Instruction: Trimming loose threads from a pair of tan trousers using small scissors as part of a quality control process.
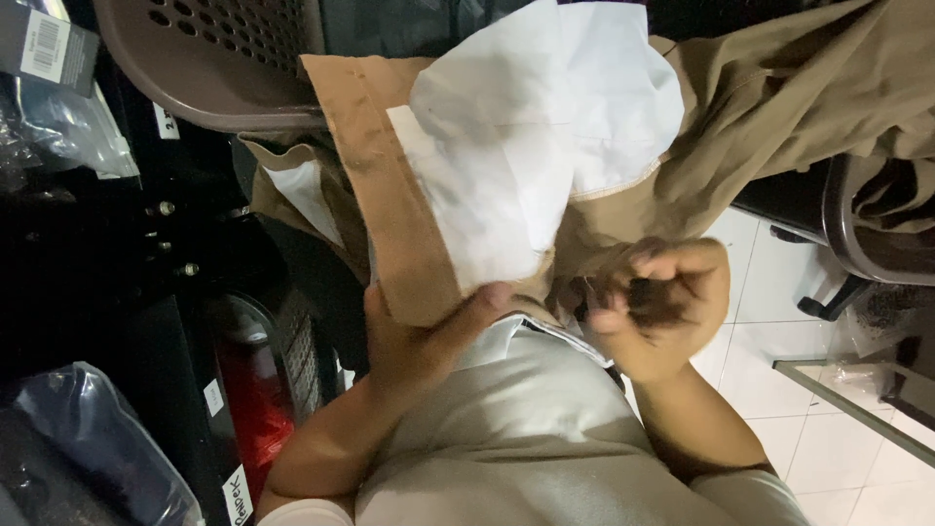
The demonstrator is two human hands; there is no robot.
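Two hands are on one garment, close against your chest. Your left hand (429, 336) pinches the near end of the brown waistband (385, 190), thumb on top and fingers tucked under the cloth. Your right hand (657, 307) is curled shut around a bunch of the same fabric just to the right; it is blurred, so exactly what it grips is hard to tell. Between and beyond them the brown trousers (779, 88) hang inside out, the white pocket lining (545, 127) puffed up in the middle and the rest of the cloth trailing far right over a dark chair (847, 234).

By the look of it you are partway through turning or straightening the trousers, with the lining exposed. A next move would call for keeping the waistband pinch firm while the right hand works the bunched cloth through, without tearing the thin lining.

Far left sits a brown perforated plastic basket (214, 58). Dark clutter and clear plastic bags (68, 136) fill the left side, and white floor tiles (779, 292) show on the right.
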